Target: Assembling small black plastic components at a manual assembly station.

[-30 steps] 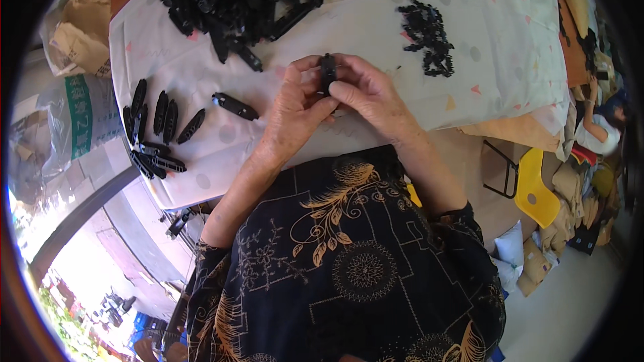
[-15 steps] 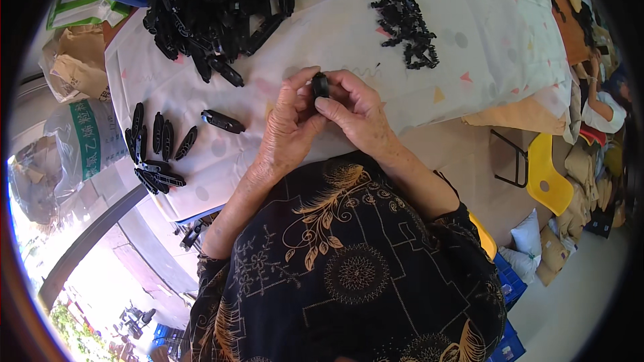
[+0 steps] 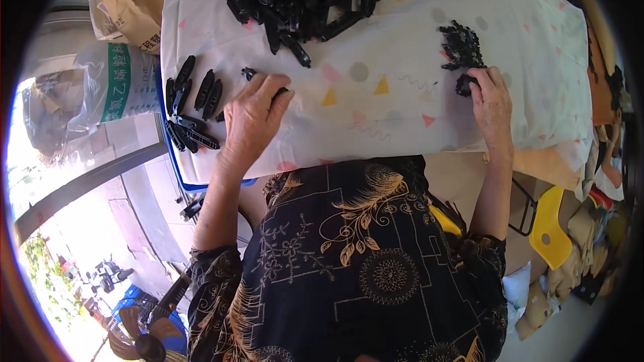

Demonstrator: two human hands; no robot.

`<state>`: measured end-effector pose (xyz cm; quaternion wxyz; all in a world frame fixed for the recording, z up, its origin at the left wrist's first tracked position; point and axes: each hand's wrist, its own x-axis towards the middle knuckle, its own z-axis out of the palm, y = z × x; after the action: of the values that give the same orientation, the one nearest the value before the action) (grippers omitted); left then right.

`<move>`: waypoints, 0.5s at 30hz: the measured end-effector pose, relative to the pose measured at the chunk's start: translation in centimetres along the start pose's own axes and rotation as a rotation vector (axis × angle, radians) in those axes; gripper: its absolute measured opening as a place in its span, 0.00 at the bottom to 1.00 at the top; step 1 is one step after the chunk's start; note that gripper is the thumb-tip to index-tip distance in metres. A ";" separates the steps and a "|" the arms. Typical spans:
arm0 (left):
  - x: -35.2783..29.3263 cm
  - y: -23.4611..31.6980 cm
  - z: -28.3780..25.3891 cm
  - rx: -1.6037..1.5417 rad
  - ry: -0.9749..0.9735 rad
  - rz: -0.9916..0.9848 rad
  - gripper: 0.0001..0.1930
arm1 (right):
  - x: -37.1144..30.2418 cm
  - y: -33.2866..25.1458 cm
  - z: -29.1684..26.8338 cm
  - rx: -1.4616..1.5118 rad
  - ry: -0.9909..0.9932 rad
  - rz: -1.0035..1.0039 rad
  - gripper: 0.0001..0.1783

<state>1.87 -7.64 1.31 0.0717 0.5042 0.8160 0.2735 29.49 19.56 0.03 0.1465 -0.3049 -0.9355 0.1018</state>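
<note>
My left hand (image 3: 257, 112) is on the left side of the cloth-covered table, its fingers curled down over a long black plastic part (image 3: 249, 74). Both ends of that part show past the fingers; its middle is hidden. Beside the hand lie several like parts (image 3: 208, 94), some in a loose cluster. At the right, my right hand (image 3: 492, 104) has its thumb and fingertips closed on small black plastic pieces (image 3: 463, 85) at the near edge of a little heap (image 3: 461, 45). How many pieces it grips I cannot tell.
A large pile of long black parts (image 3: 302, 0) covers the far middle of the table (image 3: 402, 114). Brown paper bags (image 3: 134, 7) and a clear plastic sack (image 3: 87, 90) stand left. A yellow chair (image 3: 551, 228) is at the right, a fan (image 3: 147, 345) at the lower left.
My hands, together around a black part before, have parted: the left went to a long part on the left, the right to the small pieces. The whole view has shifted.
</note>
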 end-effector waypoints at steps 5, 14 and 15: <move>3.7 -0.9 0.3 0.244 0.154 0.181 0.13 | 1.3 0.2 0.2 0.016 0.000 -0.050 0.10; 5.4 -2.8 2.1 0.347 0.072 0.358 0.13 | 3.1 0.3 2.5 -0.037 0.056 -0.158 0.07; 5.3 -2.5 2.2 0.331 0.064 0.347 0.12 | 3.2 0.9 3.2 0.169 0.091 -0.032 0.07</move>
<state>-1.81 -3.10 -1.00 -0.0860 0.6329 0.7526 0.1601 26.43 21.90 -2.51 0.2157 -0.2809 -0.9207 0.1641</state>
